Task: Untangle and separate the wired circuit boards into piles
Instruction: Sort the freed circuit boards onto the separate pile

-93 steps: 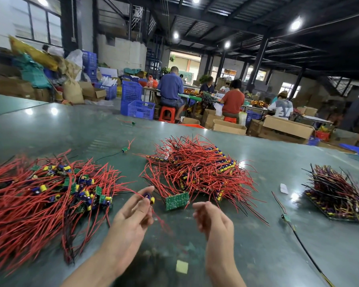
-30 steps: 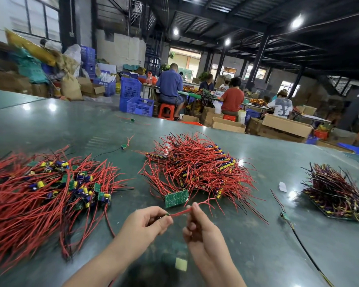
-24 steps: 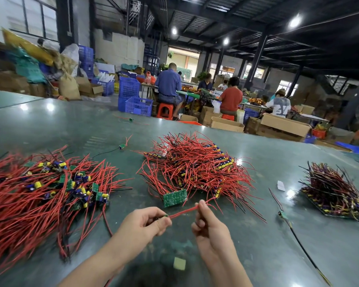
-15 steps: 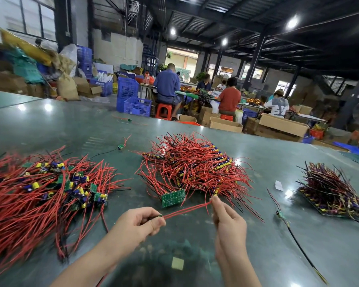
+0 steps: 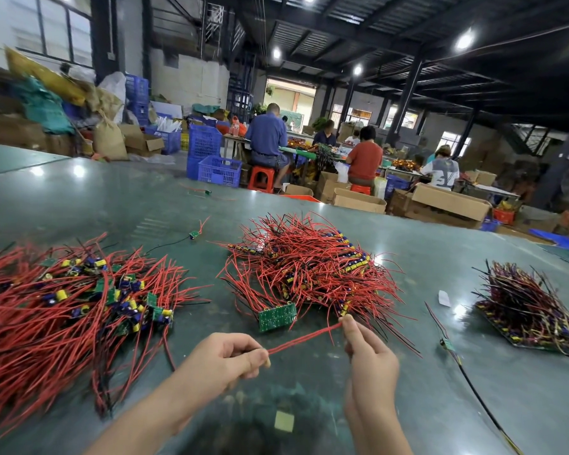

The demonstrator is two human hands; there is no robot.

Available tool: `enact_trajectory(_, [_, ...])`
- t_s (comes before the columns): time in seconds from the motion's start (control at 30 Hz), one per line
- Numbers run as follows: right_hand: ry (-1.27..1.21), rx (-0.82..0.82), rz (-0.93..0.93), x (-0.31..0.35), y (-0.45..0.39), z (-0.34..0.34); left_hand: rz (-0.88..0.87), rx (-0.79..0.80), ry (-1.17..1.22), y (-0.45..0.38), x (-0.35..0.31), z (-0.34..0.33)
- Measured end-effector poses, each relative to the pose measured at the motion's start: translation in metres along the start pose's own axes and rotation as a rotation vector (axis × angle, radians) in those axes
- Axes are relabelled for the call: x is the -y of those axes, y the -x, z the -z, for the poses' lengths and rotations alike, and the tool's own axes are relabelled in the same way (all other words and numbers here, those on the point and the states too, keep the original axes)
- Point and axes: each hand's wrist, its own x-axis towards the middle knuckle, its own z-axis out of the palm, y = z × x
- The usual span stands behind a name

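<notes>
Two bare forearms came up from the bottom edge of the view — no sleeve, cuff, watch or band showed on either. The left hand and the right hand were ungloved, with no ring visible on the fingers that showed. The nails that could be seen were short and plain — unpainted. The upper arms lay outside the view.

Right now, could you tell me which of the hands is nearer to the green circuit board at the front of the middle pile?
Left. The left hand sits just below the circuit board, pinching one end of a red wire; the right hand pinches the other end, farther to the board's right.
</notes>
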Motion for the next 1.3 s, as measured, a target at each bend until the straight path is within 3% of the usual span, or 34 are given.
enact_trajectory(0.1, [0.007,0.061,-0.023,-0.001,0.002,-0.003,0.019,-0.078,0.026,-0.003,0.006,0.009])
enact_trajectory(0.2, [-0.005,0.1,-0.032,-0.001,0.003,-0.004,-0.071,-0.339,0.002,-0.01,0.007,0.03])
enact_trajectory(0.3, [-0.044,0.051,-0.12,-0.002,0.0,-0.004,-0.225,-0.651,-0.316,-0.012,0.002,0.057])
enact_trajectory(0.47, [-0.098,-0.005,-0.221,0.0,-0.004,-0.002,-0.162,-0.961,-0.965,-0.02,0.007,0.094])
enact_trajectory(0.5, [-0.095,-0.003,-0.224,-0.001,-0.005,-0.002,-0.197,-0.951,-1.042,-0.024,0.008,0.092])
enact_trajectory(0.57, [-0.094,0.018,-0.238,-0.003,-0.004,-0.004,-0.244,-0.762,-1.011,-0.034,0.008,0.077])
enact_trajectory(0.67, [-0.1,0.054,-0.276,-0.004,-0.002,-0.007,-0.121,-0.403,-0.851,-0.052,0.015,0.037])
enact_trajectory(0.73, [-0.12,0.065,-0.314,-0.004,-0.001,-0.007,-0.024,-0.298,-0.856,-0.068,0.022,0.015])
enact_trajectory(0.9, [-0.157,0.099,-0.384,-0.003,0.0,-0.007,0.136,-0.385,-0.752,-0.095,0.029,-0.014])
enact_trajectory(1.1, [-0.135,0.181,-0.414,-0.004,0.002,-0.009,0.03,-0.575,-0.56,-0.1,0.035,-0.021])
enact_trajectory(1.2, [-0.123,0.198,-0.427,-0.003,0.004,-0.009,0.05,-0.587,-0.428,-0.101,0.031,-0.026])
enact_trajectory(1.3, [-0.109,0.205,-0.433,-0.003,0.006,-0.01,0.041,-0.548,-0.5,-0.106,0.031,-0.028])
